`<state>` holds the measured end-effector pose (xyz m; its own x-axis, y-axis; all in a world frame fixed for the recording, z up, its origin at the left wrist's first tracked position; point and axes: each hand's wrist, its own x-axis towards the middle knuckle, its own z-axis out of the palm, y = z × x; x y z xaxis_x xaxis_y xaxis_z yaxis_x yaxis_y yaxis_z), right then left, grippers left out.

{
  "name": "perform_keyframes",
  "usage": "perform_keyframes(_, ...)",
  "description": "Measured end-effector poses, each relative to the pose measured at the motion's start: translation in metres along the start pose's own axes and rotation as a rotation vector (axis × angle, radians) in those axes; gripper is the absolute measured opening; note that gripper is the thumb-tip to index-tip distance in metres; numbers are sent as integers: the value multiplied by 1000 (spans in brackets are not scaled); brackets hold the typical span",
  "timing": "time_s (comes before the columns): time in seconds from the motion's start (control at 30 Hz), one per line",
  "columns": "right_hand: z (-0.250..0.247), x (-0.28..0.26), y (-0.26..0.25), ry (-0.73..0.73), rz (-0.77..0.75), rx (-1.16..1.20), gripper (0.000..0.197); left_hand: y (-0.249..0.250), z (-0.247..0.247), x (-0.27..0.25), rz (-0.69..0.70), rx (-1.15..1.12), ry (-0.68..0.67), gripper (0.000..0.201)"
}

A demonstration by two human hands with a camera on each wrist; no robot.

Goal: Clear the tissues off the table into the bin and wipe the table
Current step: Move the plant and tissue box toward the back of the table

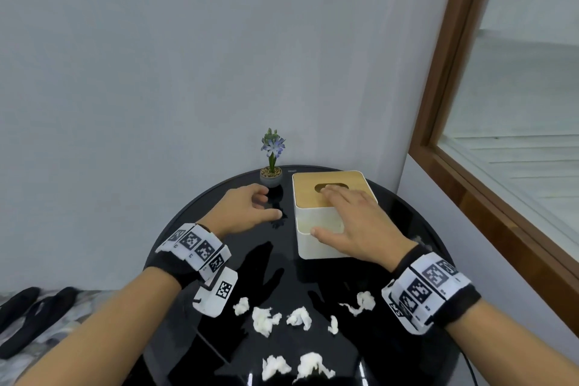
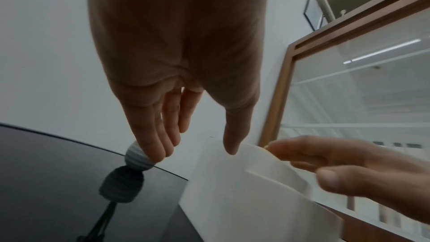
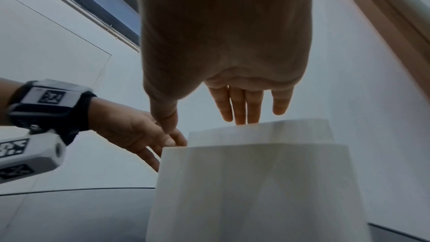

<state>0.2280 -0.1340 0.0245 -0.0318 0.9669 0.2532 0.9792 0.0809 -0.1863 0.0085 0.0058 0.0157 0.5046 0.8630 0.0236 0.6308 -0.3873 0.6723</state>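
Observation:
Several crumpled white tissues [image 1: 266,320] lie on the near half of the round glossy black table [image 1: 404,216], with two more [image 1: 313,367] at its near edge. A white tissue box [image 1: 316,244] with a wooden lid [image 1: 313,194] stands at the back right; the lid sits shifted back, leaving the box's front open. My right hand [image 1: 322,211] lies flat over the box, fingers straight at the lid's slot, thumb at the front rim. My left hand [image 1: 266,204] hovers open left of the box, holding nothing. No bin shows in any view.
A small grey pot [image 1: 271,177] with a blue flower stands at the table's back edge, close to my left fingertips [image 2: 160,154]. A grey wall is right behind the table. A wooden window frame [image 1: 438,122] runs along the right. Black slippers [image 1: 18,316] lie on the floor, left.

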Motion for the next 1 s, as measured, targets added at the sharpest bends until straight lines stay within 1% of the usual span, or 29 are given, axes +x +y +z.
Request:
perform_keyframes(0.1,-9,-12,11,32,61,-5,85,20,11,-19,45,-6,-42,80)
perform_keyframes(0.17,-14,-21,18,55,106,8,86,32,18,-28,74,12,-48,85)
perform_keyframes(0.3,-17,-37,35,63,207,115,92,49,30,-37,93,36,-45,93)
perform_keyframes(0.43,-14,-42,50,15,287,203,100,59,39,-37,105,46,-45,84)
perform_keyframes(0.53,-9,-40,55,-44,323,249,98,62,43,-34,109,65,-32,78)
perform_keyframes(0.67,-3,-36,59,-67,324,305,91,56,48,-28,90,67,-13,78)
perform_keyframes(0.83,2,-31,62,-97,339,366,96,51,53,-23,65,48,-37,80)
perform_keyframes(1.0,7,-28,65,-111,339,353,88,43,61,-23,44,40,-25,70)
